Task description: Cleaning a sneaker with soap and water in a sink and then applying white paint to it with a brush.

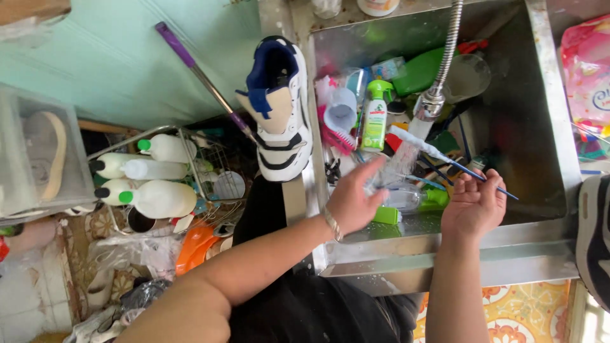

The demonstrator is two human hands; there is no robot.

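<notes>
Both forearms come up from btm of frame toward steel sink (546, 127). Left hand (352, 200) over sink front, fingers stretched up and open into water stream (400, 162), gripping nothing; metal bracelet (332, 223) on wrist. Right hand (473, 203) palm up, fingers loosely curled around thin blue brush (457, 166); its white head end pts up-left under tap (432, 101), handle tip sticks out right past the hand. Hose of tap is a ribbed metal one dropping from top.

Packages: 1 green spray bottle (376, 114) w/ white label, upright-ish, sink left-center. 1 green flat bottle (419, 71) lying at sink back. 1 clear bottle w/ green cap (416, 198) lying between the 2 hands. 1 clear cup (467, 77) near tap. Pink brush (337, 133) just left of spray bottle. Pink printed bag (588, 70) at far right.

Shoes: 1 white/navy sneaker (279, 108) on sink's left rim, sole end toward cam; part of 2nd shoe (594, 235) at right edge.

Left of sink: wire rack (190, 159) w/ 4 white bottles (162, 198), 2 green caps, 2 black. Purple-tip pole (200, 76) leans on teal wall. Clear box (38, 152) far left w/ an insole inside.
</notes>
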